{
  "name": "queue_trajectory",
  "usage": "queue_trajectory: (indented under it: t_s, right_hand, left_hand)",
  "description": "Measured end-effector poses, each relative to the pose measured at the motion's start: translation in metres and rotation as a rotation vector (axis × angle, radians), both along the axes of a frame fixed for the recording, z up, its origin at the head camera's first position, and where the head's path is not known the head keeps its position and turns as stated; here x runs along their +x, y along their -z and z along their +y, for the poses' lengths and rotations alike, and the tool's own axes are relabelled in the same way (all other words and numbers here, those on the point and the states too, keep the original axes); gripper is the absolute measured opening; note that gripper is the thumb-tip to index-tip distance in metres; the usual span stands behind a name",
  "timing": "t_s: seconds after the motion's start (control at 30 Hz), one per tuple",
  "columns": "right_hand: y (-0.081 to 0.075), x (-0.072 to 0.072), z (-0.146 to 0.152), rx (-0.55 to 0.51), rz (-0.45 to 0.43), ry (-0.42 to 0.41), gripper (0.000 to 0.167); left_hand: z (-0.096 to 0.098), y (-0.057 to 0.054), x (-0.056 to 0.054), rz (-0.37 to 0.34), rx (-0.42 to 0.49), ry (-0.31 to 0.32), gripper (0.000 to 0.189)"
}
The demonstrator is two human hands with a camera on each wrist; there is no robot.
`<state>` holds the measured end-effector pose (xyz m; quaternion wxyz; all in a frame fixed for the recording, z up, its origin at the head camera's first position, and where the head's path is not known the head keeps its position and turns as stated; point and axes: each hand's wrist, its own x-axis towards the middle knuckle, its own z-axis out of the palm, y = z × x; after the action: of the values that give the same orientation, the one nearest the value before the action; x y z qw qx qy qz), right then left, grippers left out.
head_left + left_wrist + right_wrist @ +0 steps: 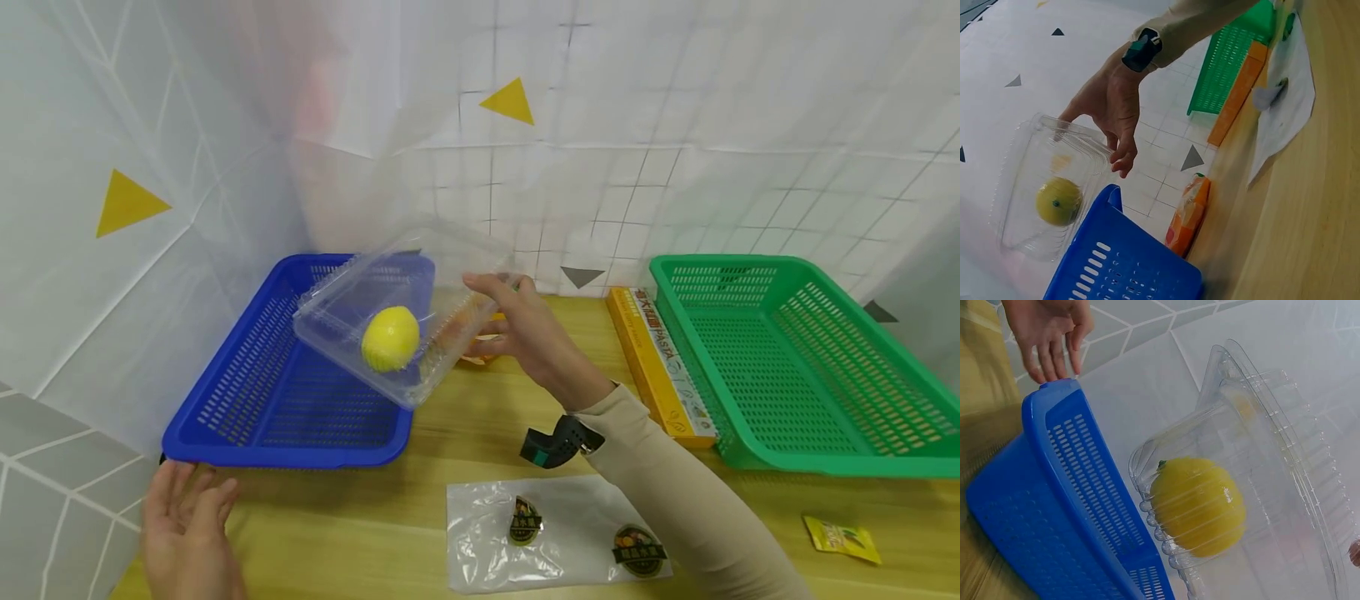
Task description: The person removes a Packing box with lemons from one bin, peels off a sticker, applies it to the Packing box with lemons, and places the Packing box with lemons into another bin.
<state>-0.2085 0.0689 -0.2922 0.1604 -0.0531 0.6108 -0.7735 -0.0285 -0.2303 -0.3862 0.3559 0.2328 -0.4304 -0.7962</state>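
My right hand (528, 333) grips a clear plastic clamshell box (442, 250) by its side, fingers and thumb spread around the edge. Inside the tilted box lies a yellow lemon (391, 337), seen through the plastic wall in the right wrist view. Box and lemon are raised above the blue basket (292, 457), overlapping its right part in the head view. At that basket's front left corner is my left hand (191, 529), its relaxed fingers (1058, 359) right at the rim and holding nothing.
A green basket (738, 442) stands at the right, with an orange pasta box (660, 367) along its left side. An orange package (1189, 215) lies behind the clamshell. Nearer me are a flat clear plastic bag (558, 533) and a small yellow packet (842, 539). White walls rise behind and left.
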Motion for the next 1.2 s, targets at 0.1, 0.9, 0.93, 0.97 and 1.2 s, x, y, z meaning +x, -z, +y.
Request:
queue_trajectory:
  t_s: [0.1, 0.9, 0.93, 0.97, 1.2]
  right_hand:
    - [0.001, 0.001, 0.002, 0.02, 0.009, 0.011, 0.081]
    - [0.017, 0.015, 0.051, 0.036, 0.039, 0.087, 0.072]
    - [0.018, 0.015, 0.053, 0.039, 0.045, 0.086, 0.072]
    - [0.02, 0.016, 0.056, 0.044, 0.05, 0.086, 0.071]
    - [0.031, 0.02, 0.072, 0.059, 0.037, 0.118, 0.057]
  left_hand:
    - [0.004, -0.005, 0.002, -0.186, -0.181, 0.008, 0.073]
    - [-0.007, 0.011, 0.003, 0.233, 0.205, 0.116, 0.037]
    - [-0.008, 0.012, 0.003, 0.267, 0.233, 0.121, 0.037]
    - [-0.009, 0.013, 0.002, 0.301, 0.257, 0.125, 0.036]
    - [-0.013, 0.012, -0.002, 0.39, 0.32, 0.105, 0.04]
